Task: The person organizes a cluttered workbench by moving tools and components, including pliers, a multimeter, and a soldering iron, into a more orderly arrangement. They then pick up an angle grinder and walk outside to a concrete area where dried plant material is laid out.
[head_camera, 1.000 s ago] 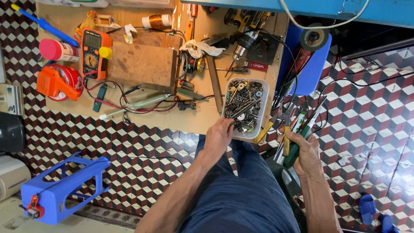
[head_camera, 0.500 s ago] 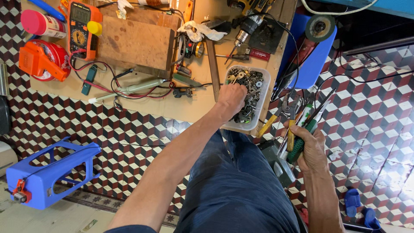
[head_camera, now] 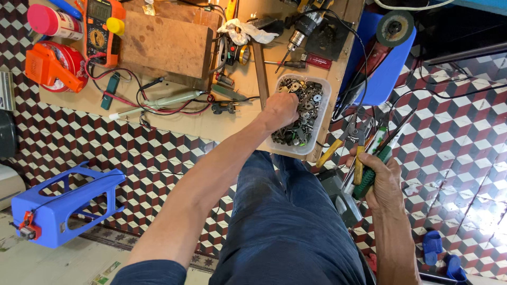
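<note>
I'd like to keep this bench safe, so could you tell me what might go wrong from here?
The tub of screws overhangs the board's edge; the left hand digging in it could tip it onto the floor. Sharp screw tips may prick the fingers. The right hand grips several tools at once, so one might slip out.

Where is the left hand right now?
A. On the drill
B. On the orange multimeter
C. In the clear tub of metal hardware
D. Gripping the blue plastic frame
C: the left hand reaches into the clear tub of metal parts at the board's edge.
</note>
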